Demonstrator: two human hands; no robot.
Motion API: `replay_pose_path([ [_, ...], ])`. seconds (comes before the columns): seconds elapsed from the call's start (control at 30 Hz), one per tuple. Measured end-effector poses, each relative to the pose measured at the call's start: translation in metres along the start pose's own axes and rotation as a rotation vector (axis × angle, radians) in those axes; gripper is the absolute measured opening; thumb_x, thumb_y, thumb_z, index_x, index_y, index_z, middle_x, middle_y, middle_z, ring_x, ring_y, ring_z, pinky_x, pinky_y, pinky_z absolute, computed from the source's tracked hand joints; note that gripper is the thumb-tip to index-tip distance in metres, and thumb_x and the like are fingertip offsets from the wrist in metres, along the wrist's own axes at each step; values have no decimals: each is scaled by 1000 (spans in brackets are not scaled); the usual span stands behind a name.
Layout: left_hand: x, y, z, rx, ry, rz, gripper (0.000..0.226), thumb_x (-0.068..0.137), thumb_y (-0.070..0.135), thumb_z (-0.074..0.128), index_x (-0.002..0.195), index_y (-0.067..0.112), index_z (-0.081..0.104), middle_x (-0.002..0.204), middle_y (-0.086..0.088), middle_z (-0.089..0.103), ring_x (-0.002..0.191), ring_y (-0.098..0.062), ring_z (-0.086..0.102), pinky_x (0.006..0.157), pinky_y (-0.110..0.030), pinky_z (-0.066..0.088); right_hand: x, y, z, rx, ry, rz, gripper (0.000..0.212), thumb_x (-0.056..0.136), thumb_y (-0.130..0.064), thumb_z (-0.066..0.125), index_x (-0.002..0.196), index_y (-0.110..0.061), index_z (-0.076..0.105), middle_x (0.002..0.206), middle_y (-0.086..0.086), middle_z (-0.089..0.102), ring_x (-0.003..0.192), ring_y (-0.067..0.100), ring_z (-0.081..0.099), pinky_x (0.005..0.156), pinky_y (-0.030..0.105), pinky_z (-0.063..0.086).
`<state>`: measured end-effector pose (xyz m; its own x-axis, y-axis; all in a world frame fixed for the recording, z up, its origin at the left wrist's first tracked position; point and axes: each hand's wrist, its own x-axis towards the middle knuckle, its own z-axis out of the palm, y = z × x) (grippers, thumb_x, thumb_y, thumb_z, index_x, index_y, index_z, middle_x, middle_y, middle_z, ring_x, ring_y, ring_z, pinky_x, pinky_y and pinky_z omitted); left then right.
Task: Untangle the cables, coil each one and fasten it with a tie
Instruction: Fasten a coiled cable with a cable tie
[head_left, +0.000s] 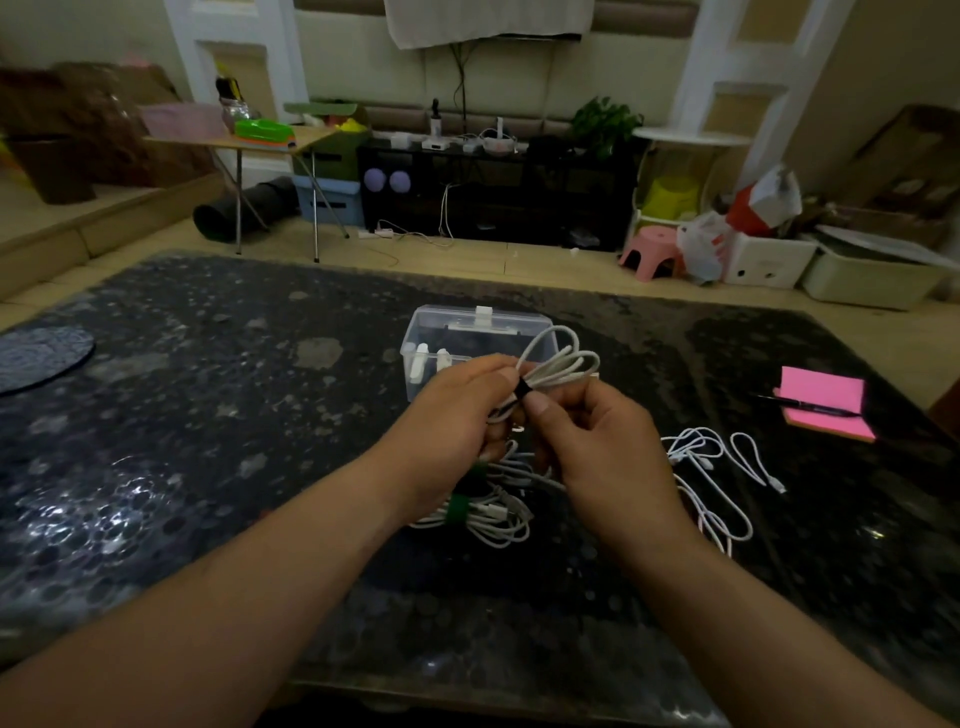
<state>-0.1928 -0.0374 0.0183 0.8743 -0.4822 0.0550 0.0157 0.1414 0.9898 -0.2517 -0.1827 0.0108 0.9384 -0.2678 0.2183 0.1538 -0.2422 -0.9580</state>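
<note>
Cable coil (558, 366): left hand (457, 415) gripping loops, right hand (597, 441) pinching black tie (522, 388) around them; tied coils (493, 512) lying beneath grip.

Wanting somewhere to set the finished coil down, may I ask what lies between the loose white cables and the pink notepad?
Nothing: the head view shows bare dark table between the loose white cables and the pink notepad.
</note>
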Motion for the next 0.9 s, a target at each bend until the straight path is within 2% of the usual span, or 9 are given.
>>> replay_pose_path([
  [0.1, 0, 1, 0, -90, -8, -11, 38, 112, 17, 38, 114, 12, 75, 73, -3, 55, 60, -12, 37, 51, -27, 28, 2, 1, -1, 58, 1, -26, 8, 101, -21, 69, 97, -19, 76, 89, -2, 79, 87, 16, 75, 83, 42, 61],
  [0.17, -1, 5, -1, -127, -10, -28, 37, 112, 17, 36, 119, 11, 72, 69, -2, 53, 58, -11, 36, 50, -27, 26, 2, 1, 0, 108, -16, -42, 7, 101, -17, 69, 99, -15, 75, 93, 4, 79, 92, 24, 76, 90, 49, 61],
  [0.33, -3, 15, -10, -172, -117, -109, 38, 112, 21, 40, 140, 6, 60, 69, -4, 47, 56, -15, 27, 46, -26, 20, 2, -1, 1, 305, -127, 30, 18, 95, -20, 70, 112, -16, 76, 104, 8, 81, 103, 27, 76, 105, 58, 55],
  [0.47, -9, 25, -15, -133, -201, -138, 37, 111, 24, 44, 141, 10, 61, 70, -6, 43, 56, -16, 23, 46, -24, 18, 4, 3, -1, 322, -218, 22, 29, 92, -28, 69, 117, -17, 79, 117, 11, 79, 116, 33, 72, 110, 62, 49],
  [0.57, -10, 27, -15, -146, -189, -153, 36, 112, 23, 41, 140, 11, 60, 69, -4, 45, 54, -13, 24, 46, -24, 17, 3, 2, 2, 331, -194, -32, 21, 95, -23, 72, 112, -13, 79, 110, 16, 79, 111, 36, 73, 108, 63, 51],
  [0.7, -14, 27, -6, -64, -73, -176, 31, 114, 33, 38, 121, 12, 59, 67, -3, 53, 50, -13, 35, 41, -23, 30, 1, -2, 2, 203, -119, -78, 13, 102, -13, 65, 106, -14, 77, 94, 5, 80, 97, 22, 76, 94, 45, 59],
  [0.8, -17, 19, 1, 270, 174, 21, 34, 114, 38, 39, 112, 8, 54, 79, -13, 60, 62, -23, 54, 53, -42, 54, 1, -1, 6, 124, -44, -61, 11, 102, -20, 67, 102, -22, 78, 94, -3, 81, 94, 14, 77, 89, 41, 59],
  [0.87, -21, 12, 4, 498, 275, 240, 28, 113, 32, 42, 102, 10, 56, 85, -14, 61, 72, -29, 58, 66, -52, 55, 4, 1, 9, 91, 11, -48, 13, 103, -25, 67, 98, -19, 78, 90, -3, 80, 87, 11, 75, 81, 38, 58],
  [0.9, -24, 10, 5, 573, 264, 296, 23, 113, 29, 43, 102, 15, 57, 85, -7, 63, 75, -26, 60, 68, -50, 52, 5, 1, 10, 89, 34, -38, 15, 103, -26, 67, 97, -18, 78, 88, -3, 80, 83, 9, 74, 78, 36, 57],
])
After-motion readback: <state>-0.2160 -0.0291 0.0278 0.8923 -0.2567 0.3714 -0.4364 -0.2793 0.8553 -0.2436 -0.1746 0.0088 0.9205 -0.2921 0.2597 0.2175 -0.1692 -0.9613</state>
